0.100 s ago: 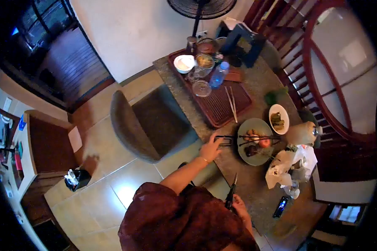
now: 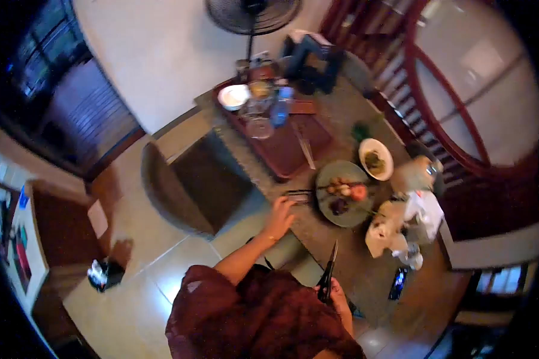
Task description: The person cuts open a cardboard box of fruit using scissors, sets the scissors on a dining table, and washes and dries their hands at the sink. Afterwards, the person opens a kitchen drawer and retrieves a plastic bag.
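Note:
My left hand [image 2: 279,218] is at the table's near edge, its fingers stretched toward a small dark pronged item [image 2: 298,196]; blur hides whether they touch. A grey-green plate [image 2: 324,208] lies just beyond, with small round brown pieces [image 2: 340,188], a red-orange piece [image 2: 358,192] and a dark lump [image 2: 339,207]. Lower down, my right hand [image 2: 336,293] is closed around a black-handled pointed blade [image 2: 328,276], tip pointing away from me. Whether this is scissors or a knife I cannot make out.
A red-brown tray [image 2: 287,158] carries a white bowl [image 2: 233,96], a bottle [image 2: 281,107] and light chopsticks [image 2: 304,145]. Right of the plate stand an oval dish [image 2: 390,160], crumpled paper [image 2: 384,230] and a phone [image 2: 397,283]. A grey chair [image 2: 161,191] is at the left.
The view has swung, so the whole scene sits farther left and is blurrier. Both hands keep nearly the same place against the table, and the right still holds the blade.

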